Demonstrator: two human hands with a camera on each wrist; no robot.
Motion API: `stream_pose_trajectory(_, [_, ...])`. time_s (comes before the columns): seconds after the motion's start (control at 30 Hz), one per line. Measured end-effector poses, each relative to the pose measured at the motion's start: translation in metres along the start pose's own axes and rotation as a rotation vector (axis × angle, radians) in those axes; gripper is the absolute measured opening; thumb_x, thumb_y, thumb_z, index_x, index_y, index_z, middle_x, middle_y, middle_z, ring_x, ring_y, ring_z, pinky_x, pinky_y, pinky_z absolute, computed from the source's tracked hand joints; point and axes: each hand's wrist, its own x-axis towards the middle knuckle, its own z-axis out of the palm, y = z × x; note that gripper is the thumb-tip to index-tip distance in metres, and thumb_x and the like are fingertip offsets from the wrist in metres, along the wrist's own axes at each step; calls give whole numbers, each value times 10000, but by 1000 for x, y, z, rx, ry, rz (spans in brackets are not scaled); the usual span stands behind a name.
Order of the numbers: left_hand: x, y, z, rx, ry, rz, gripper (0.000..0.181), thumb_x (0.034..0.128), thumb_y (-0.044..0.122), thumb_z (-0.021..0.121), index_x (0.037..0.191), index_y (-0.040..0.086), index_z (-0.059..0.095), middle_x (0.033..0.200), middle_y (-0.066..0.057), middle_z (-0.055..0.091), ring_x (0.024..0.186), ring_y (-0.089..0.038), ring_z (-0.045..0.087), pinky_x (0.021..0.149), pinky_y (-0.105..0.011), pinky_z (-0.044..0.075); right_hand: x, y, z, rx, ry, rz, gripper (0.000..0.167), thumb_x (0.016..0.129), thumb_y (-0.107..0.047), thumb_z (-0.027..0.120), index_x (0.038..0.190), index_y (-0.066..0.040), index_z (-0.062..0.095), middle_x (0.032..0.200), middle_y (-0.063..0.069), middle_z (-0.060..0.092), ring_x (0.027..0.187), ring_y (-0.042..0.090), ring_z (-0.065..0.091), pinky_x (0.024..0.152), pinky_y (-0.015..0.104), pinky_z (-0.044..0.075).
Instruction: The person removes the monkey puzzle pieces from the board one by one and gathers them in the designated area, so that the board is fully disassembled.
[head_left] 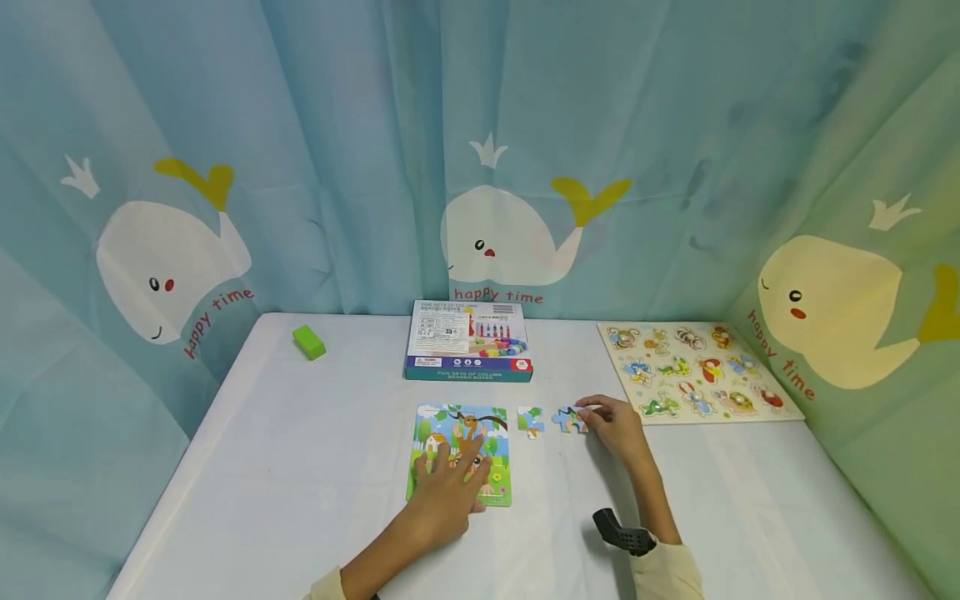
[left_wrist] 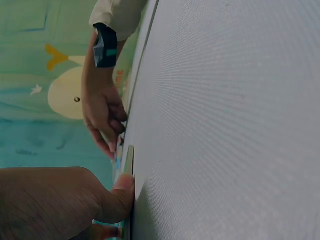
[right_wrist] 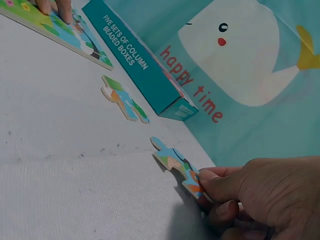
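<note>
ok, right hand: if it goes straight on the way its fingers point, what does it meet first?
Likely the loose puzzle piece to its left, with the held piece leading. The right hand might pass over it; clearance is unclear.

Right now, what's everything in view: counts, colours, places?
puzzle board: 1, green and blue, table centre
loose piece: 1, multicoloured, right of puzzle board
held piece: 1, multicoloured, farther right
box: 1, teal and white, behind puzzle board
insect board: 1, cream, table's back right
block: 1, green, table's back left
table: 1, white, beneath
curtain: count unclear, blue-green, around table
whale prints: 3, pale, on curtain
wrist device: 1 clear, black, right wrist
sleeves: 2, beige, bottom edge
left hand: 1, on puzzle board
right hand: 1, pinching held piece
</note>
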Motion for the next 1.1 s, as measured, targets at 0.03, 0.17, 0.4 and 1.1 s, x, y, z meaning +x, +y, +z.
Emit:
stream_pose_trajectory(0.03, [0, 0, 0, 0, 2, 0, 587, 924, 355, 635, 1462, 199, 458, 1637, -35, 191, 1337, -458, 374, 944, -676, 390, 1, -1, 0, -8, 4, -3, 141, 911, -66, 662, 1025, -23, 731, 887, 182, 732, 754, 191, 623, 653, 288, 459])
stream_pose_trajectory(0.17, [0, 0, 0, -2, 7, 1, 587, 922, 348, 641, 1460, 198, 460, 1639, -34, 185, 1336, -461, 377, 942, -678, 392, 2, -1, 0, -44, 3, -29, 173, 899, -67, 667, 1051, -6, 722, 861, 162, 679, 721, 171, 522, 601, 255, 410])
stream_pose_trajectory(0.4, [0, -1, -1, 3, 24, 8, 586, 914, 341, 651, 1450, 186, 471, 1631, -42, 206, 1315, -460, 391, 928, -675, 401, -2, 0, -5, -61, -113, -91, 329, 840, -124, 761, 1135, -9, 672, 1015, 217, 565, 737, 167, 492, 602, 237, 404])
stream_pose_trajectory(1.1, [-1, 0, 1, 18, 39, 17, 583, 908, 345, 657, 1441, 192, 476, 1614, -48, 251, 1310, -444, 403, 914, -663, 410, -3, 10, -2, -50, -139, -96, 316, 847, -106, 752, 1150, -51, 681, 1089, 223, 501, 743, 166, 449, 602, 240, 388])
